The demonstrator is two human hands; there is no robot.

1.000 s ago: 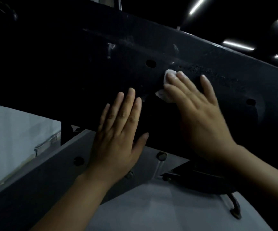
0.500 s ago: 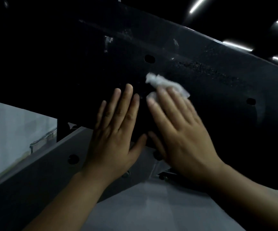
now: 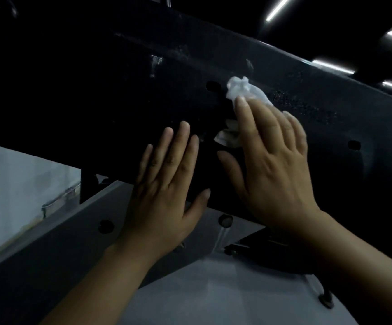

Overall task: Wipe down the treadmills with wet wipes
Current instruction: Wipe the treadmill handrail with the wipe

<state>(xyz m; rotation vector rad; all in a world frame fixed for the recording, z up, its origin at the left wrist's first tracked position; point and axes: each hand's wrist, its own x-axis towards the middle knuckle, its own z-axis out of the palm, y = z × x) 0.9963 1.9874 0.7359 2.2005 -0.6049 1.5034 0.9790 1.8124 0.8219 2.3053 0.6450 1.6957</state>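
Two hands lie flat on the black treadmill panel (image 3: pixel 120 90). The right hand (image 3: pixel 270 165) presses the crumpled wet wipe (image 3: pixel 242 89) with straight fingers, and the wipe sticks out beyond the fingertips. Speckled dirt (image 3: pixel 307 106) lies along the panel just right of them. The left hand (image 3: pixel 164 184), fingers straight, is farther.

Left hand (image 3: pixel 164 195) and right hand (image 3: pixel 270 165) bare, in front of the dark treadmill panel (image 3: pixel 120 90). Bare forearms (image 3: pixel 101 277) too, uncovered from the wrists below that panel to the picture's lower edge. Short, rounded fingernails (image 3: pixel 242 103).
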